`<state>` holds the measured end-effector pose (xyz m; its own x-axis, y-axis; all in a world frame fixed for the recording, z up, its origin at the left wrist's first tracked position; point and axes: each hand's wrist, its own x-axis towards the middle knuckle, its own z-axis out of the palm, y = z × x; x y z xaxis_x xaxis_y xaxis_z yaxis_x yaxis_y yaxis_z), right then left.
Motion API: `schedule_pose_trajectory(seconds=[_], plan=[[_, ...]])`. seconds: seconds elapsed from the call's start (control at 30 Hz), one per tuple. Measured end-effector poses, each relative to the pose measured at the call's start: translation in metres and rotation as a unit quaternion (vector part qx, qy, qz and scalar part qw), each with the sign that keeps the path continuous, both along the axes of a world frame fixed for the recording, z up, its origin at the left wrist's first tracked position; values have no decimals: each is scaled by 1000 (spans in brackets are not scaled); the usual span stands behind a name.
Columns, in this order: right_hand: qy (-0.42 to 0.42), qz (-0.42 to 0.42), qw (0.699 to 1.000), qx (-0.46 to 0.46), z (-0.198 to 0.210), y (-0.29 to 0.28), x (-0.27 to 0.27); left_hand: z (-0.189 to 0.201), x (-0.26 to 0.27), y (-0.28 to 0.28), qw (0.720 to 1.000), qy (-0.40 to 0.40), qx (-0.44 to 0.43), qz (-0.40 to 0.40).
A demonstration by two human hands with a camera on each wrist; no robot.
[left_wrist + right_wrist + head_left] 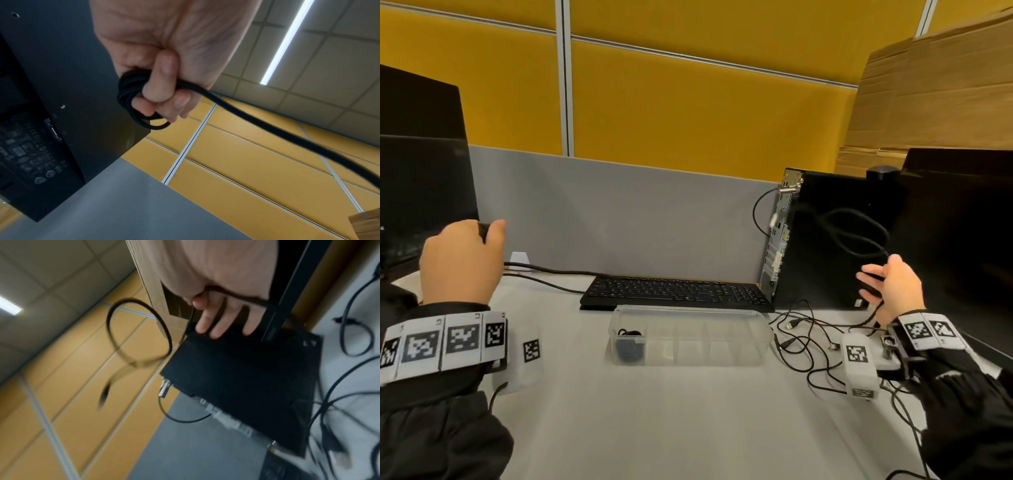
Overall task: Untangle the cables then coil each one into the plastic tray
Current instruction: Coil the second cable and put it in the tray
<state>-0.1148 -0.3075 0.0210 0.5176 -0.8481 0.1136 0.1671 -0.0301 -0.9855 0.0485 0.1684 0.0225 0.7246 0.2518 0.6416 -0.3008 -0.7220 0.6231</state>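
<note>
Left hand (156,68) is raised in a fist, fingers curled round a small bundle of black cable (131,97) wound on them, likely kept high so the free run stays taut for winding. Right hand (890,291) sits raised off the worktop (688,411), fingers loosely spread, cable passing through its grip and looping above it (blurred). Tray (756,342) lies below and between both hands, more tangled cables (801,342) under the right hand.

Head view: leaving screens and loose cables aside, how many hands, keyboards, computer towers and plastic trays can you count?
Hands: 2, left hand and right hand, each holding black cable
Keyboard: 1
Computer tower: 1
Plastic tray: 1
Total: 5
</note>
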Motion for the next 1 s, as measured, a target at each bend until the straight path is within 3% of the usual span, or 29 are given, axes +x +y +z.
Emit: schedule_pose_trajectory(seconds=[0.07,0.1,0.13,0.2,0.23,0.27,0.3,0.33,0.4,0.47,0.53,0.6,0.7,0.87,0.93,1.0], plan=[[114,-37,991,-65,-6,-16,4,3,-4,-4,1000,12,1,6],[217,-37,968,-119,-10,-22,6,4,-5,-5,1000,15,2,4],[327,-45,927,-180,-14,-26,6,6,-6,-8,1000,19,6,0],[517,-97,786,-326,-13,-15,-4,7,-7,-14,999,36,12,-26],[563,-117,723,-383,-9,-5,-8,7,-7,-17,998,45,14,-37],[576,-120,688,-425,-2,11,-12,9,-9,-22,997,55,16,-48],[555,-97,687,-458,7,30,-16,10,-11,-27,996,62,16,-60],[506,-38,706,-493,14,53,-16,12,-13,-33,994,68,15,-79],[370,144,739,-545,21,109,-12,16,-18,-47,987,80,-13,-140],[265,282,730,-563,21,169,-7,18,-25,-63,960,93,-96,-245],[221,360,702,-574,19,212,-4,20,-36,-77,920,104,-167,-339],[155,417,710,-546,21,230,-3,20,-47,-91,885,104,-199,-408],[45,394,757,-520,37,223,-3,22,-62,-105,835,123,-219,-489],[-136,238,817,-507,37,203,5,24,-84,-116,722,197,-176,-640],[-187,187,837,-478,33,199,12,23,-90,-120,675,220,-180,-681],[-212,177,852,-446,31,197,16,22,-93,-123,647,228,-212,-696]])
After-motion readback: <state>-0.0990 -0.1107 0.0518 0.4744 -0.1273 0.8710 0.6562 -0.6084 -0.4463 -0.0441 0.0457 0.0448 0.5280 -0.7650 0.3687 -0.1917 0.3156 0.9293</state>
